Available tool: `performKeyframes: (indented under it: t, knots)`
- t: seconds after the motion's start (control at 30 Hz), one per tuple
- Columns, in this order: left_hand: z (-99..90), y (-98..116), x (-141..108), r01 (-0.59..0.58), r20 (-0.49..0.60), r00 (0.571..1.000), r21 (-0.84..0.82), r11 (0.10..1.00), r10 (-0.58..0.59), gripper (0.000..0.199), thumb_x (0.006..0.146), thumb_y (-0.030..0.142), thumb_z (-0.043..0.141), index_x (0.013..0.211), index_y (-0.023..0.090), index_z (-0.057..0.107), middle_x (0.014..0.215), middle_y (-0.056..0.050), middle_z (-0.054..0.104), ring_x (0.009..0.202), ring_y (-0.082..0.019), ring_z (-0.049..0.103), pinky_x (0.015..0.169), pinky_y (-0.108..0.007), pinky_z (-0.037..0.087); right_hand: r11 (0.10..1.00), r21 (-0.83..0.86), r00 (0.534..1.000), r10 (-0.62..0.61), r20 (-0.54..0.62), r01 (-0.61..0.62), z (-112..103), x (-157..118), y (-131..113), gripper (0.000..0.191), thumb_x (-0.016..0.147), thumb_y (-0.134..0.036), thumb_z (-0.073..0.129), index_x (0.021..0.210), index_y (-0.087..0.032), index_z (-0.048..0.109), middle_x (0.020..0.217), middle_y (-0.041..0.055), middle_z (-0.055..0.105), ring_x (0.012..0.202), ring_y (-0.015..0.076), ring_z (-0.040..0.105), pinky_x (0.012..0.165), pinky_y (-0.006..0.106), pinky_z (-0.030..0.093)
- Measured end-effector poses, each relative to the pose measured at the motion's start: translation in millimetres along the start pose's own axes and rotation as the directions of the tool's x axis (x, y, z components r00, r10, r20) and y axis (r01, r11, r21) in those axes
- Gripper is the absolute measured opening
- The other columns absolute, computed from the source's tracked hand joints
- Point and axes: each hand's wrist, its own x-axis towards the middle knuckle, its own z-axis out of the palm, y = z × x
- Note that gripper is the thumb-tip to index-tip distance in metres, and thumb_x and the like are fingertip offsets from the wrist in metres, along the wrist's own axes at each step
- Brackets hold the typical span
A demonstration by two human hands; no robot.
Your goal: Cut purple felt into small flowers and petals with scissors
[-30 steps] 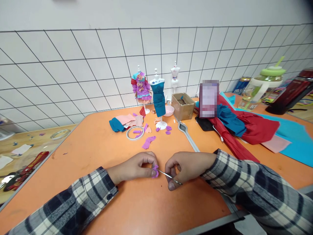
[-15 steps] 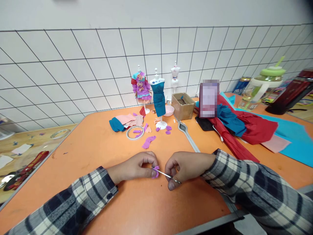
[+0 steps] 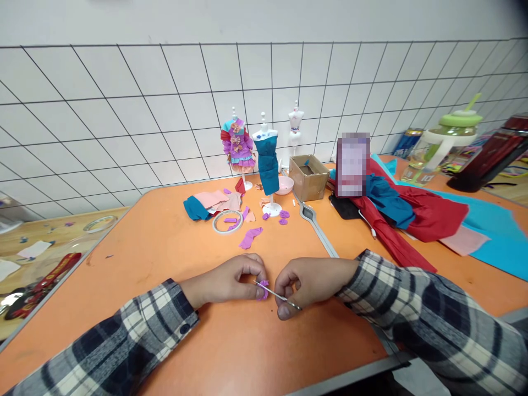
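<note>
My left hand [image 3: 233,280] pinches a small crumpled piece of purple crepe paper [image 3: 264,288] between thumb and fingertips, just above the orange table. From the right, my right hand [image 3: 307,283] holds small silver scissors [image 3: 277,294]. Their thin blades point left and lie across the purple piece at my left fingertips. The handle loops are mostly hidden by my right fingers. Beyond my hands lie a purple paper strip [image 3: 251,237] and small gathered purple pieces [image 3: 283,221]. A roll of tape [image 3: 227,222] lies flat around more purple scraps.
At the back stand a mini mannequin in teal [image 3: 269,165], one in a purple dress [image 3: 238,144] and a bare white one [image 3: 294,129]. A cardboard box [image 3: 308,184], pink bowl [image 3: 284,186], propped phone [image 3: 352,165], red paper [image 3: 431,212] and a green-lidded jug [image 3: 445,140] stand rightward.
My right hand and the scissors have shifted slightly left, the blades reaching a little further over the purple piece. My left hand stays almost still.
</note>
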Motion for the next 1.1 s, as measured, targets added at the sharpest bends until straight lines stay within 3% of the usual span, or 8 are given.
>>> performKeyframes:
  t: [0.73, 1.1]
  knots:
    - [-0.1, 3.3, 0.6, -0.024, 0.016, 1.0, 0.03, 0.999, 0.024, 0.033, 0.083, 0.046, 0.062, 0.068, 0.016, 0.06, 0.076, -0.001, 0.055, 0.076, -0.013, 0.051, 0.073, -0.025, 0.041, 1.0, 0.025, 1.0, -0.008, 0.014, 0.007, 0.4, 0.4, -1.5, 0.041, 0.071, -0.056, 0.071, 0.076, -0.016, 0.065, 0.062, -0.0059, 0.048, 0.059, 0.0071, 0.04, 0.053, 0.02, 0.029]
    - [-0.2, 2.1, -0.5, -0.027, 0.009, 1.0, 0.049, 0.998, 0.027, 0.023, 0.081, 0.036, 0.066, 0.069, 0.016, 0.063, 0.079, -0.002, 0.058, 0.08, -0.015, 0.053, 0.077, -0.026, 0.043, 1.0, -0.021, 0.998, 0.001, 0.057, 0.0, -1.6, -1.1, -1.4, 0.042, 0.07, -0.057, 0.071, 0.081, -0.017, 0.067, 0.067, -0.0044, 0.053, 0.061, 0.0081, 0.041, 0.055, 0.021, 0.03]
